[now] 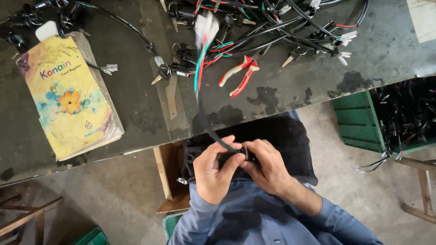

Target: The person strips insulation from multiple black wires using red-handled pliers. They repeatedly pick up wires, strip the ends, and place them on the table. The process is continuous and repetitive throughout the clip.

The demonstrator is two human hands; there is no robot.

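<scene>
Below the near edge of the dark, stained tabletop (136, 104), both hands meet over the person's lap. The left hand (213, 170) and the right hand (265, 165) are pressed close together, their fingertips pinched on a small black part (245, 153) at the end of a thin black cable (210, 129). That cable rises from the hands toward the tabletop, where its red and green wires end in a blurred white plastic connector (206, 26) held up in the air. A black cloth (281, 136) lies across the lap behind the hands.

On the tabletop, a pair of red-handled pliers (240, 75) lies just beside a tangle of black wiring harnesses with keys and white plugs (290, 27). Well to the left lies a worn yellow card-covered register book with a flower print (68, 95). At the right, below the tabletop, a green plastic crate (356, 122) holds more dark wires. A brown cardboard box (165, 174) stands on the floor just left of the hands.
</scene>
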